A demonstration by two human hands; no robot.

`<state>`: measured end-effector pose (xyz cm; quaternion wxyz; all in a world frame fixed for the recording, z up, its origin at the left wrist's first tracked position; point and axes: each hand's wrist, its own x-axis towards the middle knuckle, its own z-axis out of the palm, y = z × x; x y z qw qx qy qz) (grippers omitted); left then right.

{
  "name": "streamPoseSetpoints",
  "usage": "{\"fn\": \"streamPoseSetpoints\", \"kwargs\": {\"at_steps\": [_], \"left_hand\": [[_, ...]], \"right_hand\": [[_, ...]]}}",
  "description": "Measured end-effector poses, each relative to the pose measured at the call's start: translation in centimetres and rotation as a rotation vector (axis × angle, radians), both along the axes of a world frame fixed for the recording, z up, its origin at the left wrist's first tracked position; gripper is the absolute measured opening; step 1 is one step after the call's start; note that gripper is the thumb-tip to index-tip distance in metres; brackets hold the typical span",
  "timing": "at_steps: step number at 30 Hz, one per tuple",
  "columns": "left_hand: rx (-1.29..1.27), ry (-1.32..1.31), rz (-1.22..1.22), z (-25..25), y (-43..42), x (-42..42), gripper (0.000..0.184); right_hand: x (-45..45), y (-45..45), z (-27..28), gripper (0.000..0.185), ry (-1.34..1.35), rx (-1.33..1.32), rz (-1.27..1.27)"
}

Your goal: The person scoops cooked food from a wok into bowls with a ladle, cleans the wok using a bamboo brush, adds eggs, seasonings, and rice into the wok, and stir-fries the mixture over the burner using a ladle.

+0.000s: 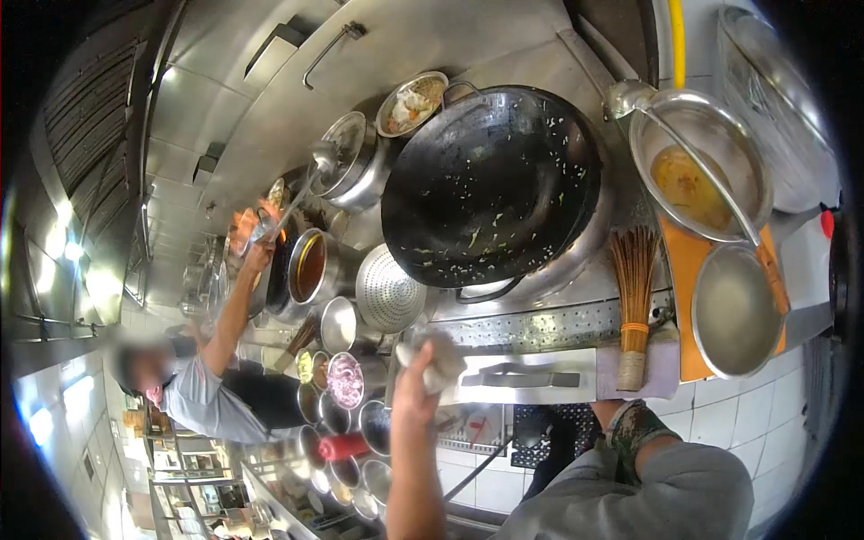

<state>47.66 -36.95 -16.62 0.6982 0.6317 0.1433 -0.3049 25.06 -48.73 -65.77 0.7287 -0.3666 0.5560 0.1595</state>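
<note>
From the head camera, we see a wide black metal wok (490, 184) flecked with white grains, a brown bristle brush (633, 288) and a co-worker's bare arm (232, 315) (a crowded line) about a grey steel counter (558, 315). Our left hand (423, 369) clamps a blurred greyish cloth (439, 360); our right hand's (607, 410) fingers we cannot tell.

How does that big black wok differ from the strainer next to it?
The wok is black; the strainer is silvery. The wok has a solid surface, while the smaller strainer is full of holes. White and green food bits dot the wok; the strainer shows none. Both are round.
</note>
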Motion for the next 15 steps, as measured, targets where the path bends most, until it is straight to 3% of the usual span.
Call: {"fn": "streamPoseSetpoints", "kwargs": {"at_steps": [5, 6, 7, 8, 10, 12, 13, 15], "left_hand": [[0.332, -0.136, -0.117, -0.6, 4.8, 0.0, 0.046], [0.407, -0.244, -0.153, -1.4, 4.6, 0.5, 0.045], [0.580, -0.312, -0.257, -2.7, 4.8, 1.4, 0.054], [0.557, -0.304, -0.275, -5.0, 5.5, 2.5, 0.054], [1.018, -0.415, -0.401, -8.8, 6.5, 3.7, 0.072], [0.863, -0.509, -0.362, -9.1, 7.6, 4.0, 0.085], [0.780, -0.580, -0.347, -11.6, 9.1, 4.9, 0.086], [0.851, -0.637, -0.325, -10.1, 8.0, 4.7, 0.088]], "right_hand": [[1.8, -1.3, 2.3, 0.031, -0.048, -0.090, 0.216], [2.0, -1.3, 2.9, 0.031, -0.062, -0.105, 0.260], [2.0, -1.3, 3.3, 0.031, -0.072, -0.121, 0.306], [2.0, -1.2, 3.7, 0.031, -0.089, -0.132, 0.354], [2.0, -1.4, 4.7, 0.031, -0.117, -0.156, 0.439], [1.4, -1.6, 5.7, 0.032, -0.137, -0.166, 0.505], [0.8, -1.7, 6.3, 0.032, -0.143, -0.162, 0.528], [-0.4, -1.9, 7.9, 0.032, -0.161, -0.152, 0.547]]}}
